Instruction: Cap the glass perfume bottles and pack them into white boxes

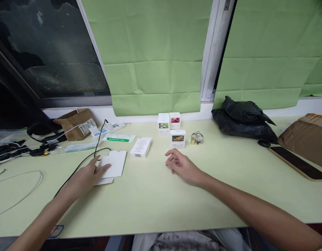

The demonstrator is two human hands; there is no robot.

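My left hand [91, 172] lies on a flat white card sleeve [114, 163] on the pale green table [155, 205], fingers resting on its left part. A second white sheet sticks out beneath it. My right hand [181, 164] hovers just above the table, fingers loosely curled and holding nothing. Nearest to it is a small white box with a yellow flower picture [178, 138]. Beside that box stands a small round glass bottle with a gold cap [197, 138]. A white box lying flat [141, 147] sits between the two hands, further back.
Two more small boxes [168, 122] stand by the wall. A black cable [79, 164] runs past my left hand. A black bag [242, 118], a phone [298, 163] and a brown parcel [307, 137] lie right. A torn brown box [74, 123] and headphones [39, 134] lie left.
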